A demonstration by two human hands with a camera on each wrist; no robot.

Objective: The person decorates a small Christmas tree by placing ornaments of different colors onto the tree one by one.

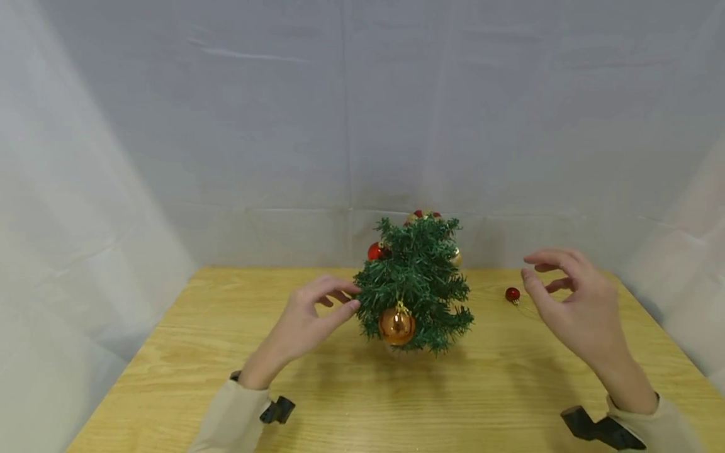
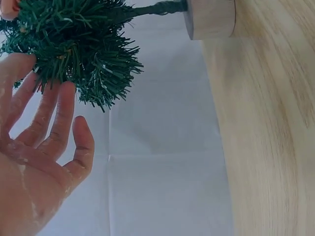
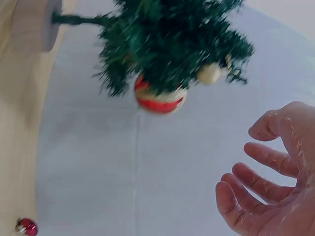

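A small artificial Christmas tree (image 1: 413,277) stands on the wooden table, its round wooden base (image 2: 211,19) showing in the left wrist view. An orange bauble (image 1: 396,326) hangs at its front, a red bauble (image 1: 376,251) on its left side and a pale gold bauble (image 1: 456,257) on its right. A red-and-gold striped bauble (image 3: 160,98) is on the far side. My left hand (image 1: 317,314) touches the tree's left branches with extended fingers. To the right, apart from the tree, my right hand (image 1: 578,308) hovers with loosely bent fingers and holds nothing.
A small dark red bauble (image 1: 512,294) with a thin string lies on the table (image 1: 226,340) near my right hand. White sheeting (image 1: 283,126) hangs behind the table and at both sides.
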